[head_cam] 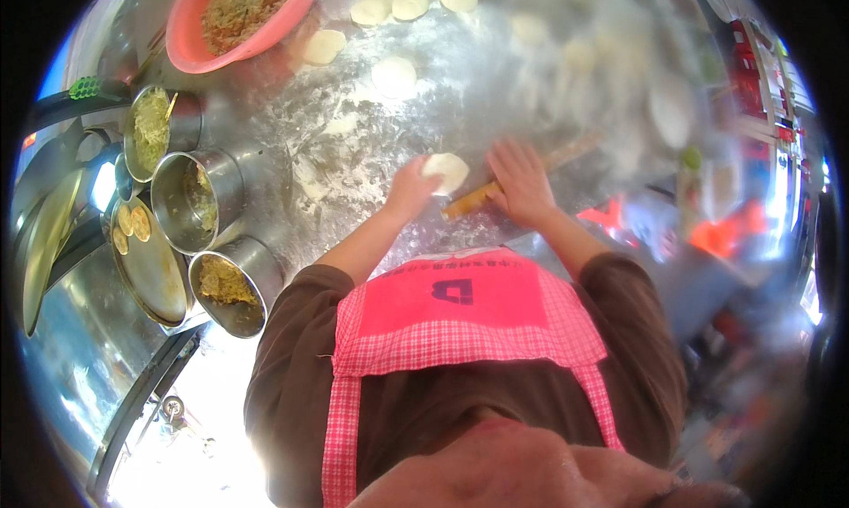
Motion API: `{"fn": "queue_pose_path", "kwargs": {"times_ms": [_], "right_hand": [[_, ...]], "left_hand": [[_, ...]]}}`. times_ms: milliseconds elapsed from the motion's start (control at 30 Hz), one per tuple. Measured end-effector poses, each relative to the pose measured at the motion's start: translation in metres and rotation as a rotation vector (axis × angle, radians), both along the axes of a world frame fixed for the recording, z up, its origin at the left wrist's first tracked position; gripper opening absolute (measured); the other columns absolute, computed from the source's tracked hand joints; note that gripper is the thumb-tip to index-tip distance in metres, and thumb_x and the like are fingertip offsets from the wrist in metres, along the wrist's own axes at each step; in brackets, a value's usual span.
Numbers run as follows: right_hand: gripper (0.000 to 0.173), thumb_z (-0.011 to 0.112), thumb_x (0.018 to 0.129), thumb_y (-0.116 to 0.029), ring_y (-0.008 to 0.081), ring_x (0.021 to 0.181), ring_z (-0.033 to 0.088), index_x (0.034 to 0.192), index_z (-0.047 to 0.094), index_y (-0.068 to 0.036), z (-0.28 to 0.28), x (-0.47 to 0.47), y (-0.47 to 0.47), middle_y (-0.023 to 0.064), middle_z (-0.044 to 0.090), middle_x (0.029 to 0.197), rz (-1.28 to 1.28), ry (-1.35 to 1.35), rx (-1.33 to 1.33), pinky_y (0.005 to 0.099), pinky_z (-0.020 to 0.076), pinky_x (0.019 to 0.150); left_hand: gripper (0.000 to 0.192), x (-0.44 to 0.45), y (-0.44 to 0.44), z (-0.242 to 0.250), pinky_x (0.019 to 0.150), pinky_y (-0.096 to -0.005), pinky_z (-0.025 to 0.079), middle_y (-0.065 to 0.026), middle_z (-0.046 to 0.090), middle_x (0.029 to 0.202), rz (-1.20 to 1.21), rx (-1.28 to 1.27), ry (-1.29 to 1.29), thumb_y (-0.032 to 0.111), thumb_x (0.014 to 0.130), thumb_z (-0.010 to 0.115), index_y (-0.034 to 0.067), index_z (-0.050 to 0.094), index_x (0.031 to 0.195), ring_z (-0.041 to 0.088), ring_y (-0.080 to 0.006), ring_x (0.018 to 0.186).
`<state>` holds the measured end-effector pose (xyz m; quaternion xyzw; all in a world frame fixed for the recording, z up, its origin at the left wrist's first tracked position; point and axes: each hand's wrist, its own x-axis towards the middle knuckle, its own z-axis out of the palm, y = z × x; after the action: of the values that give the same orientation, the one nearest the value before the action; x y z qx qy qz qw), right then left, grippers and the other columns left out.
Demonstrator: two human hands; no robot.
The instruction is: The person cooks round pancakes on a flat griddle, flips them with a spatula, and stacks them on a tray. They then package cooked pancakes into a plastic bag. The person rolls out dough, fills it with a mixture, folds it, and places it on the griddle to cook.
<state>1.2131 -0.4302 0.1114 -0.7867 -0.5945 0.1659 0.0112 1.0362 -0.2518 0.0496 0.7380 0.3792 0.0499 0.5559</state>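
My left hand [409, 188] holds the left edge of a small round of dough [448, 172] over the floured metal worktop [351, 170]. To its right, my right hand [521, 182] lies on a wooden rolling pin [467, 201], which slants up to the right; its far end is blurred. The dough's right edge is free and close to the pin. Farther up the worktop lie several flat dough rounds [394, 77], some of them blurred.
A pink basin [179, 37] of filling stands at the upper left. Down the left side are steel pots [229, 183] with shredded or chopped food and an oval metal tray [142, 269] with flat browned cakes. Blurred red and orange things lie at the right.
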Motion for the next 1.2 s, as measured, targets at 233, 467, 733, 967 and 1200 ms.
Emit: {"fn": "queue_pose_path", "kwargs": {"times_ms": [233, 467, 733, 967, 1200], "right_hand": [[0.061, 0.052, 0.093, -0.036, 0.0320, 0.145, 0.026, 0.145, 0.040, -0.008, -0.021, 0.012, 0.051, 0.0120, 0.034, 0.154, -0.041, 0.007, 0.110, 0.0512, 0.0224, 0.116], [0.059, 0.053, 0.094, -0.037, 0.0327, 0.145, 0.025, 0.143, 0.042, -0.008, -0.010, 0.010, 0.065, 0.0125, 0.035, 0.153, -0.050, -0.030, 0.090, 0.0514, 0.0206, 0.117], [0.058, 0.054, 0.093, -0.034, 0.0343, 0.143, 0.028, 0.142, 0.043, -0.006, -0.006, -0.008, 0.013, 0.0126, 0.037, 0.151, 0.028, -0.005, 0.071, 0.0518, 0.0256, 0.114], [0.062, 0.055, 0.092, -0.037, 0.0319, 0.144, 0.028, 0.144, 0.041, -0.007, -0.021, 0.009, 0.082, 0.0135, 0.035, 0.153, 0.023, -0.027, 0.160, 0.0505, 0.0225, 0.116], [0.059, 0.052, 0.094, -0.037, 0.0341, 0.144, 0.026, 0.145, 0.040, -0.009, -0.006, -0.009, 0.047, 0.0135, 0.032, 0.155, 0.026, -0.063, 0.026, 0.0521, 0.0217, 0.116]], "left_hand": [[0.030, 0.043, 0.037, 0.046, 0.073, -0.0463, 0.050, -0.0186, 0.068, 0.093, -0.508, 0.198, 0.247, 0.035, 0.084, 0.066, 0.010, 0.067, 0.103, 0.065, -0.0379, 0.085], [0.032, 0.044, 0.014, 0.051, 0.075, -0.0466, 0.052, -0.0195, 0.069, 0.092, -0.422, 0.222, 0.247, 0.032, 0.085, 0.064, 0.010, 0.067, 0.107, 0.066, -0.0377, 0.086], [0.034, 0.006, 0.020, 0.004, 0.077, -0.0449, 0.051, -0.0203, 0.069, 0.090, -0.154, 0.139, 0.086, 0.034, 0.085, 0.063, 0.005, 0.068, 0.103, 0.066, -0.0380, 0.087], [0.037, 0.046, 0.039, 0.044, 0.077, -0.0426, 0.053, -0.0202, 0.070, 0.095, -0.472, 0.144, 0.309, 0.035, 0.084, 0.063, 0.006, 0.070, 0.107, 0.068, -0.0342, 0.086], [0.040, 0.009, 0.024, 0.033, 0.076, -0.0431, 0.053, -0.0190, 0.070, 0.093, -0.339, -0.061, 0.232, 0.037, 0.082, 0.067, 0.005, 0.070, 0.106, 0.068, -0.0332, 0.085]]}}
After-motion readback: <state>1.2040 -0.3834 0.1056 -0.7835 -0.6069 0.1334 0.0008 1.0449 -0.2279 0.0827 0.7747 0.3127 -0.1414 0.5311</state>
